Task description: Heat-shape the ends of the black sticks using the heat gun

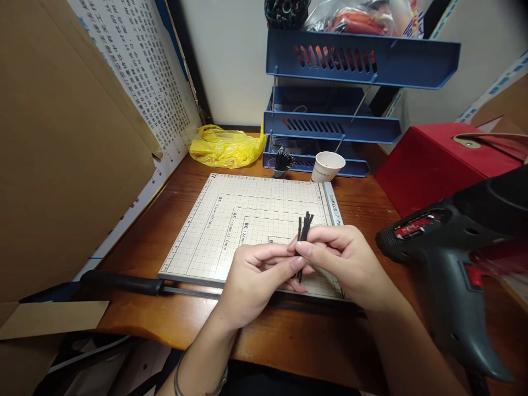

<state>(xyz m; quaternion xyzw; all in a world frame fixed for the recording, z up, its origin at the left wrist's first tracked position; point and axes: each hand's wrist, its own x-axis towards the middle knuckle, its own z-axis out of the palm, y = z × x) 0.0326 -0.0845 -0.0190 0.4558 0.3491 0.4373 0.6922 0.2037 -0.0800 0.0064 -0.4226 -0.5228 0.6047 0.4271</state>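
Observation:
A small bundle of thin black strips (306, 223) stands nearly upright between my two hands, its uneven tops showing above the fingers. My left hand (258, 275) is closed on the lower part of the bundle, thumb against fingers. With thumb and forefinger, my right hand (346, 258) pinches the same bundle higher up. Both hands are over the near right part of a paper cutter (202, 236) with a gridded, cream-coloured board. What the strips are made of I cannot tell.
The cutter's black handle (121, 281) lies along its near left edge. Behind the board are a clear cup of black strips (284, 162), a white paper cup (328, 165), a yellow plastic bag (226, 146) and blue tiered trays (330, 124). A heat gun (441, 264) and red box (437, 159) stand right.

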